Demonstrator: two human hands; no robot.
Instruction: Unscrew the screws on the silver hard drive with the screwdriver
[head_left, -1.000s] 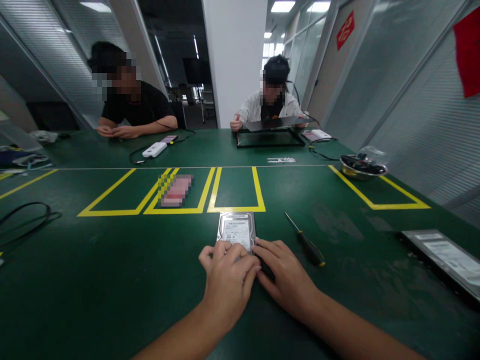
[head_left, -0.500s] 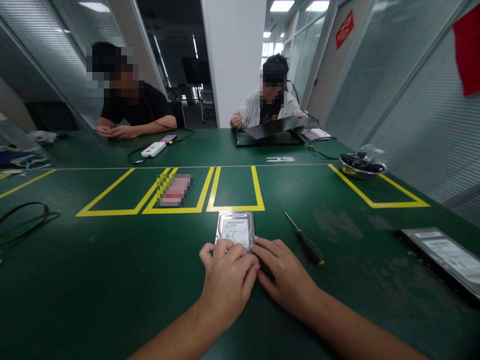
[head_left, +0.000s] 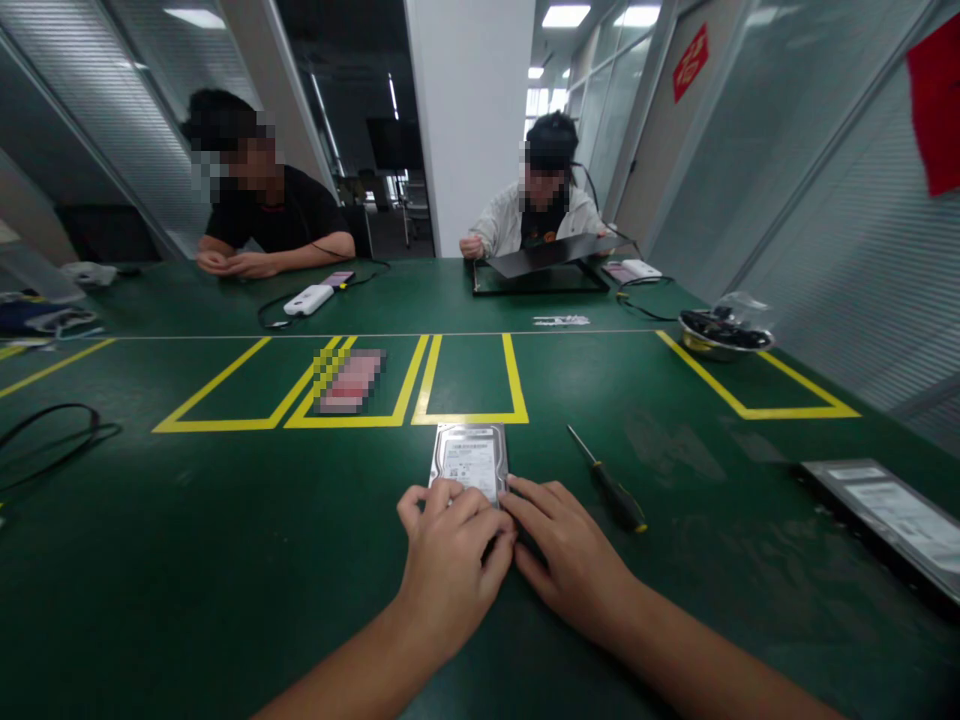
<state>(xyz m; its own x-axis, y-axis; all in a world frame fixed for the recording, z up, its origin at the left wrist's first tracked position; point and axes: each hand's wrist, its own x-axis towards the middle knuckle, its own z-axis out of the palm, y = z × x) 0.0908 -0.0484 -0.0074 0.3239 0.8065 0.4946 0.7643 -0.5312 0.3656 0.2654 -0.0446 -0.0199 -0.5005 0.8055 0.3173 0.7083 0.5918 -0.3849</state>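
A hard drive [head_left: 471, 460] is laid flat on the green table [head_left: 225, 560], label side up, just below the yellow tape box [head_left: 471, 380] at 12 o'clock from the hands. Its near end is covered by both hands. The left hand [head_left: 450, 560] is placed palm down at the drive's near left corner, fingers [head_left: 450, 497] curled onto the top edge; it is pressed on the drive rather than wrapped round it. The right hand [head_left: 574, 560] is set at the near right corner, fingertips [head_left: 517, 490] touching the drive's right edge; whether anything is pinched under it cannot be told. The two hands are touching each other at the middle.

A screwdriver [head_left: 609, 482] with a black handle is seen at 2 o'clock from the right hand, near but apart, tip pointed away. A flat labelled tray [head_left: 892, 520] is seen at 3 o'clock, well apart, at the table edge. A metal bowl [head_left: 726, 335] with dark parts is seen at 1 o'clock, far side, on a yellow tape line. A black cable [head_left: 52, 440] is looped at 9 o'clock, well apart. A blurred pink card [head_left: 349, 380] is seen at 11 o'clock inside another tape box.

Across the table two other persons are seated: one in black [head_left: 270, 215] at 11 o'clock with hands clasped near a white device [head_left: 307, 298], one in a light jacket [head_left: 540, 215] at 12 o'clock with a dark panel [head_left: 555, 255] held tilted over a frame.
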